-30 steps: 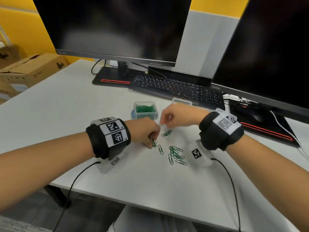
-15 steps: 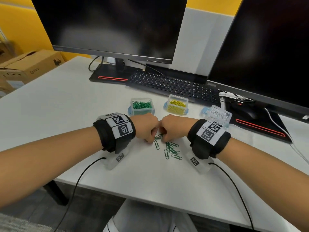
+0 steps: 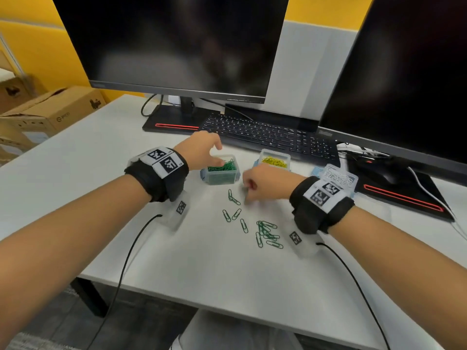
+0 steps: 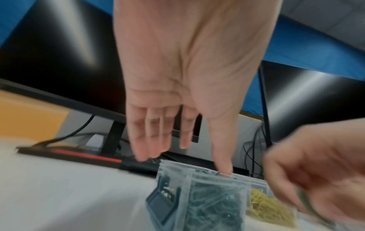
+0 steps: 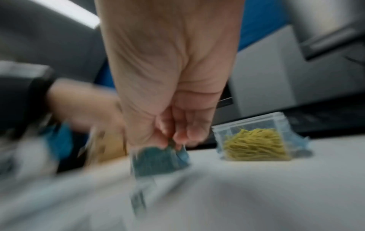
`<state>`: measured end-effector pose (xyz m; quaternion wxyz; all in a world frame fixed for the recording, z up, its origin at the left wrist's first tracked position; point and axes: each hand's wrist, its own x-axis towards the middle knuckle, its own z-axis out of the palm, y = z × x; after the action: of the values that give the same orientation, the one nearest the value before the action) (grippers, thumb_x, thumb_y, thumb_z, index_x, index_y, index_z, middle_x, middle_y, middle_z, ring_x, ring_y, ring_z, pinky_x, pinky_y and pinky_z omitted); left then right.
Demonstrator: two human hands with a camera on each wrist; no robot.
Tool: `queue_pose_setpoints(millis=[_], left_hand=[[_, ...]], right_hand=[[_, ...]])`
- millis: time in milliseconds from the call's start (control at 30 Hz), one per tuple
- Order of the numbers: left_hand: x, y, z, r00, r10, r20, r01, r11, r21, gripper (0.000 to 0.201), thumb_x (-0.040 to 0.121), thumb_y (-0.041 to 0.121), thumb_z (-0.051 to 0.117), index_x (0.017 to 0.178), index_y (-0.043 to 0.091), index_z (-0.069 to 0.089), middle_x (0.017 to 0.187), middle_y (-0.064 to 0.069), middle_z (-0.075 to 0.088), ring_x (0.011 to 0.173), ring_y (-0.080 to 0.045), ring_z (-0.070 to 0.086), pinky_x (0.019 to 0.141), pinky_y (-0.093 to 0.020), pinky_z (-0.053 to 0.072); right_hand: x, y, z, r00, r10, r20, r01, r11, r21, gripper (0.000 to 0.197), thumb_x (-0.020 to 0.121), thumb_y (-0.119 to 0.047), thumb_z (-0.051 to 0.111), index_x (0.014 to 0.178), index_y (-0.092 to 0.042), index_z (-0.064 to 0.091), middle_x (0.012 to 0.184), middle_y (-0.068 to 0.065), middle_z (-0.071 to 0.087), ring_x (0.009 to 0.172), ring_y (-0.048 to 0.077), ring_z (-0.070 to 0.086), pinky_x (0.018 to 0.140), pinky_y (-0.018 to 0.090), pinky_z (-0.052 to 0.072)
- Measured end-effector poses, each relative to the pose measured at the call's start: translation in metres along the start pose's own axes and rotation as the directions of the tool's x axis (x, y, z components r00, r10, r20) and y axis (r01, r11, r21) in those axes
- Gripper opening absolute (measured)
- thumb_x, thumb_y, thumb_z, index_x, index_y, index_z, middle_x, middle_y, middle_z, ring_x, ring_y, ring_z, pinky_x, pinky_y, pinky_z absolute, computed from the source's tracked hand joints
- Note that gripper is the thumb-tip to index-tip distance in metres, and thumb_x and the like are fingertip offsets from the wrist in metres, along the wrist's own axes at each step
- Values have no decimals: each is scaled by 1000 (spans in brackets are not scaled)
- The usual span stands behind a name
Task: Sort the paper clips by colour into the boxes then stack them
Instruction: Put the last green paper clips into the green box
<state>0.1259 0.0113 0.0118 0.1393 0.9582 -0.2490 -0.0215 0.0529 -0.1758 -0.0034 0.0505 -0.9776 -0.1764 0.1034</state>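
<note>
Sorting the last green paper clips into the green box

On the white worktop [image 3: 75, 173] three small clear boxes stand in a row before the keyboard — the green box [image 3: 220, 173], the yellow box [image 3: 274, 160] and the white-clip box [image 3: 340, 176], this one partly hidden behind the right wrist band. The left hand [image 3: 202, 150] hovers over the green box with its fingers spread and empty, so it seems to drop its clips there. The right hand [image 3: 265, 184] is curled near the loose green clips [image 3: 265, 233]; something green shows at its fingertips [image 5: 173, 140], but the blur is strong and I cannot tell if it really pinches a clip. Next, I think, the remaining clips must be gathered and carried to the green box — stacking comes later. No lids are visible.
</note>
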Motion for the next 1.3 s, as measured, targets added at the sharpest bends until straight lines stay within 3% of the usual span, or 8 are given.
queue_pose_setpoints(millis=[133,367,433,567,700,933,1167,1300], left_hand=[[-1,-9,6,991,-54,120,65,994,-90,61,83,37,70,133,10,48,131,-7,55,106,-19,54,89,-26,40],[-13,11,7,999,36,2,-35,997,-70,54,81,35,72,127,17,51,128,-6,48,114,-23,48,93,-31,41],[-27,23,5,991,123,-58,-127,989,-72,40,81,27,72,117,18,55,117,-3,47,106,-21,49,87,-29,41],[-49,48,17,948,212,239,-215,977,-14,42,83,33,71,119,17,55,109,3,48,98,-17,50,80,-25,40],[-52,53,34,858,135,496,-214,971,105,77,73,44,77,135,17,39,130,0,41,114,-21,47,84,-31,46],[-57,56,42,887,245,393,-262,965,-10,40,78,20,77,112,16,57,107,0,49,92,-13,45,77,-26,40],[-48,56,46,899,218,380,-215,975,-52,15,81,12,73,94,9,64,82,-2,66,54,-7,54,42,-7,37],[-43,56,44,884,199,423,-232,972,27,16,84,21,71,93,10,66,76,6,58,67,-10,53,56,-17,42]], right_hand=[[24,0,-21,879,149,-453,91,880,465,6,87,-8,59,87,-13,61,76,-7,56,65,3,49,62,13,44],[18,-2,-25,934,168,-315,-3,886,463,9,90,-17,62,96,-13,68,92,0,66,77,15,60,64,23,51],[-7,3,-26,997,70,-21,-57,928,368,10,89,-21,63,97,-19,67,95,0,68,77,19,67,68,29,59],[-62,3,-9,913,79,400,-120,990,77,66,70,-51,79,129,-39,51,113,-11,52,95,14,62,84,30,52],[-90,0,18,969,32,244,-62,991,117,73,72,-35,82,136,-33,46,117,-6,46,98,11,46,86,26,42],[-88,-2,32,995,-93,40,83,976,204,29,85,-12,70,113,-18,67,109,-2,60,86,8,52,78,16,40],[-60,-1,28,999,-18,32,15,994,109,12,84,-10,60,94,-16,60,93,-1,60,80,15,51,68,22,39],[-45,5,26,998,61,28,-63,993,102,14,81,-11,63,94,-16,58,83,-5,54,76,15,50,57,18,36]])
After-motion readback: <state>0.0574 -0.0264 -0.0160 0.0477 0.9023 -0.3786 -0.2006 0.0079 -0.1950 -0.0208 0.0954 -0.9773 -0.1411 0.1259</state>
